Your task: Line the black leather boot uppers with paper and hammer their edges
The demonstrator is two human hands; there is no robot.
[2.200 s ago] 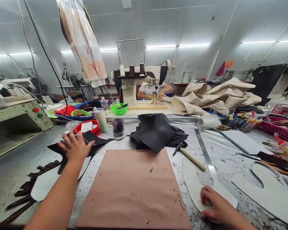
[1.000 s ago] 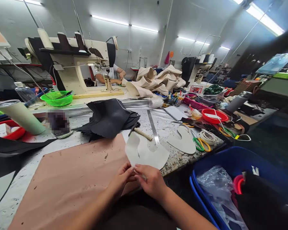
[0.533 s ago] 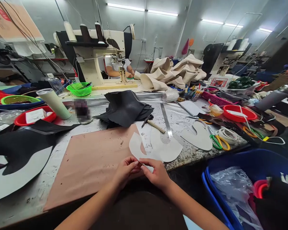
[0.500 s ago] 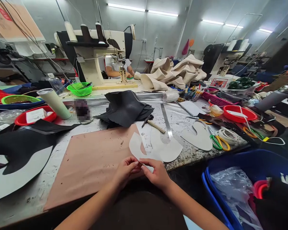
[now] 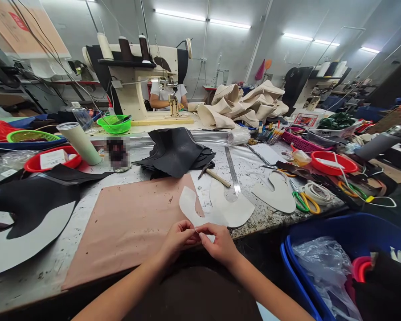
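Both hands meet at the near edge of the table, fingertips almost touching, over the near side of a white curved piece [image 5: 189, 207]. The left hand [image 5: 178, 236] has its thumb and forefinger brought together in a pinch on that piece's near edge, the other fingers curled in beneath; how much of the edge sits between them is too small to tell. The right hand [image 5: 218, 240] mirrors it, thumb and forefinger closed at the same spot, with the remaining fingers bent and partly hidden; a bit of white shows below its thumb. The piece's free arm reaches up and away from the hands, lying across the right side of a pink board [image 5: 130, 227]. Just to its right is a second white piece [image 5: 235, 209], wider and also curved, with the end of a steel ruler [image 5: 233, 171] at its inner curve. A hammer [image 5: 218, 177] with a pale handle lies just beyond, near a stack of black pieces [image 5: 175, 151] at the far side of the board. Farther right are a third white piece [image 5: 277, 198] and scissors [image 5: 305, 201] with green and yellow handles.
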